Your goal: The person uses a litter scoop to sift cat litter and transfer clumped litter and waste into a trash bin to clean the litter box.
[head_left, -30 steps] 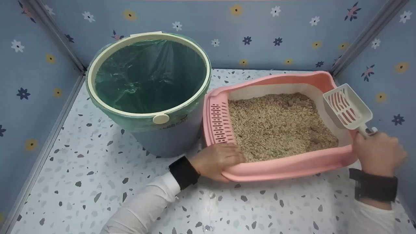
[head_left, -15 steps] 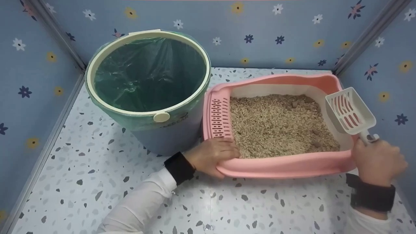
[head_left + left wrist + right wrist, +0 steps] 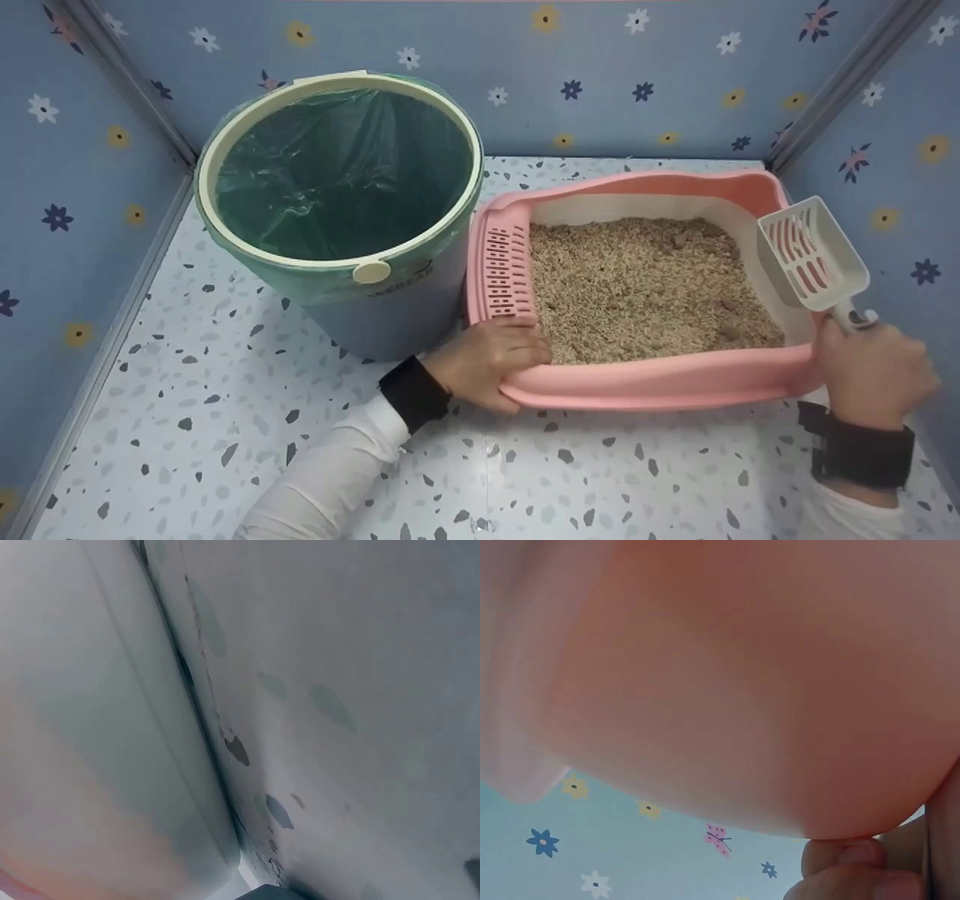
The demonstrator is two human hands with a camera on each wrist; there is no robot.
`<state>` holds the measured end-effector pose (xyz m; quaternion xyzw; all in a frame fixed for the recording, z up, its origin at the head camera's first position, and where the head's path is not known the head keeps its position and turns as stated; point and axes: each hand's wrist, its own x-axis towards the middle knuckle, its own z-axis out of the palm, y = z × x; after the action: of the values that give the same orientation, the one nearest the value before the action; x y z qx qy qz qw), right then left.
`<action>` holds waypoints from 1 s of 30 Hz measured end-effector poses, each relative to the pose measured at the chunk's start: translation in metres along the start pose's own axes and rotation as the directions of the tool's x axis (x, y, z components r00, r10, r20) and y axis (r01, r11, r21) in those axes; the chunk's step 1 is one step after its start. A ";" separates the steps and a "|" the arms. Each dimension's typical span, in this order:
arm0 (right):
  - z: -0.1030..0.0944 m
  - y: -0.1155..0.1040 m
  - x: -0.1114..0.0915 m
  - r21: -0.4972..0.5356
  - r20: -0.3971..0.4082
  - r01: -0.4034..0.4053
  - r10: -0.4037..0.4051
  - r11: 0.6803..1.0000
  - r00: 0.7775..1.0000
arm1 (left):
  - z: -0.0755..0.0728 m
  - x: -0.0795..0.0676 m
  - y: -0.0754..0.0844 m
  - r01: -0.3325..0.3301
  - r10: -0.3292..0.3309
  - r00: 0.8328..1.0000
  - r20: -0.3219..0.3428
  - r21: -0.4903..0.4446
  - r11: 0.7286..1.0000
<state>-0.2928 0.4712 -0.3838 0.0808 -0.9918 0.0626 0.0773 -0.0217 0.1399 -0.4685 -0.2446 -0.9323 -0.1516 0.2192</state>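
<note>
In the head view a pink litter box (image 3: 660, 382) lies on the floor, filled with tan pellet litter (image 3: 630, 292) that has a few darker clumps. My left hand (image 3: 491, 360) grips its near left corner, fingers over the rim and thumb outside. At the right end, my right hand (image 3: 874, 371) holds the handle of a pale grey litter scoop (image 3: 844, 277). The slotted scoop leans over the box's right rim, with no litter visible in it. Close up in the right wrist view are the box's pink wall (image 3: 705, 705) and curled fingertips (image 3: 859, 851).
Left of the box stands a trash bin (image 3: 382, 322) with a cream rim and green liner bag (image 3: 337, 180). Blue flowered panels (image 3: 525, 75) enclose the speckled floor (image 3: 600, 480) at the back and both sides. A pale smooth surface (image 3: 97, 727) fills the left wrist view's left part.
The litter box has turned slightly, its near left corner shifting left and back with my left hand. My right hand and the scoop moved a little nearer. The last half second shows almost no motion.
</note>
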 end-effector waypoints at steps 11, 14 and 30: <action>-0.018 0.002 -0.001 0.016 0.141 0.035 -0.037 0.999 0.989 | -0.008 -0.010 0.008 0.046 -0.048 0.998 0.035 0.053 0.998; -0.025 0.001 -0.005 0.010 0.148 0.075 -0.076 0.997 0.986 | -0.017 -0.015 0.013 0.086 -0.087 0.996 0.025 0.023 0.996; -0.048 -0.036 0.004 0.055 0.335 0.373 -0.370 0.926 0.867 | -0.141 -0.040 0.055 0.155 0.083 0.810 -0.581 0.348 0.924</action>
<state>-0.2837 0.4418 -0.3322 0.2790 -0.9563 0.0262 -0.0835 0.0857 0.1149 -0.3575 -0.1207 -0.8350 -0.0405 0.5353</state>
